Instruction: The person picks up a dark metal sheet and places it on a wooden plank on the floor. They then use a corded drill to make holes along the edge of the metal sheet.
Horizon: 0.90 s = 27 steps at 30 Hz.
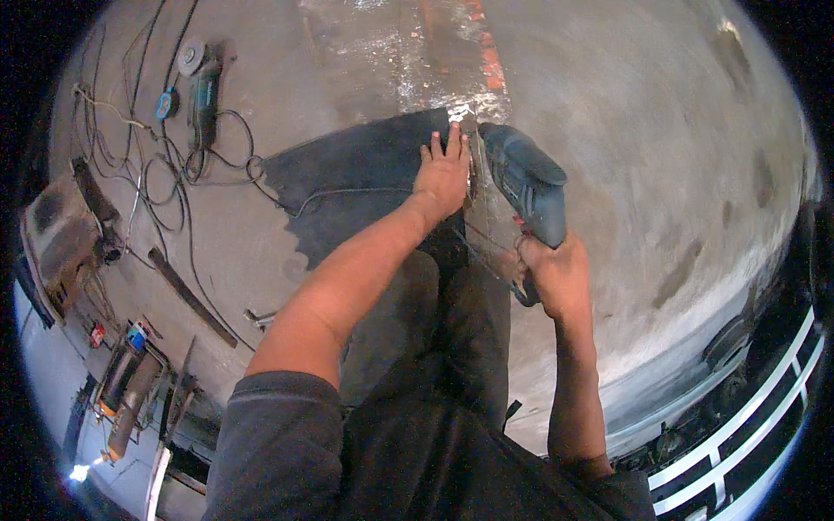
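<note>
My left hand [444, 180] lies flat with its fingers spread, at the right edge of a dark sheet [356, 152] with a ragged left edge. Its fingertips reach a narrow strip of bright, worn surface beside the sheet. My right hand [556, 272] is closed round the handle of a dark blue-grey power drill [521, 174]. The front of the drill points up and left, toward the strip beside my left fingers. Its working tip is hard to make out. A thin cord [352, 193] runs across the sheet and under my left wrist.
An angle grinder [204, 100] lies at the upper left among tangled cables [174, 187]. A flat metal bar [193, 298] rests on the concrete floor [643, 104]. Several tools, including an orange-tipped cylinder [122, 373], sit at lower left. A white metal frame [721, 469] stands at lower right.
</note>
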{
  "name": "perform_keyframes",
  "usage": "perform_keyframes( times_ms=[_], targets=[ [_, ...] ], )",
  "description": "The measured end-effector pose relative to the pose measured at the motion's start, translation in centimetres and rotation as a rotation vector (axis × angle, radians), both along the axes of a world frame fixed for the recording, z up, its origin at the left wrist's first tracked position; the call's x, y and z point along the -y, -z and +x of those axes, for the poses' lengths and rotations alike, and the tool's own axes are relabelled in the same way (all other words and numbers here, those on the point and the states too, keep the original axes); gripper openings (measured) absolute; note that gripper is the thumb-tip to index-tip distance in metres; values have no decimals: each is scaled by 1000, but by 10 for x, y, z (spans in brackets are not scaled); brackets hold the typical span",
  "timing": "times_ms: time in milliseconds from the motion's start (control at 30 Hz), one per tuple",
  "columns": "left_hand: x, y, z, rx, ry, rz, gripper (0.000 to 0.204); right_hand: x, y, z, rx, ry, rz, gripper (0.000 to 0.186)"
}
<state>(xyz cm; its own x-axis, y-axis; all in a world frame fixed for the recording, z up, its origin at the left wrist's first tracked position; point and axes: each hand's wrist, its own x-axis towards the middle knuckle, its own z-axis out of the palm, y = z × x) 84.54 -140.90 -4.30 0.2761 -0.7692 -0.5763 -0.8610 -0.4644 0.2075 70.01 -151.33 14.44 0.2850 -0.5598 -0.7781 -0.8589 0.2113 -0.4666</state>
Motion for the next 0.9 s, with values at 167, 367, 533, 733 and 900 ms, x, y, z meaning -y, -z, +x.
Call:
perform_keyframes(
  times_ms=[167, 367, 533, 733, 900],
  targets=[
    [-1, -4, 4, -25, 13, 0, 76, 0, 5, 8, 58, 28, 38, 28],
    [-1, -2, 3, 18, 42, 18, 75, 6, 4, 16, 7, -23, 20, 29],
    [0, -5, 3, -22, 5, -7, 74, 7, 5, 22, 27, -1, 60, 28],
    [0, -6, 4, -35, 7, 0, 74, 7, 2, 29, -14, 20, 96, 28],
    [-1, 2, 2, -15, 14, -9, 73, 8, -1, 34, 20, 3, 81, 28]
  ],
)
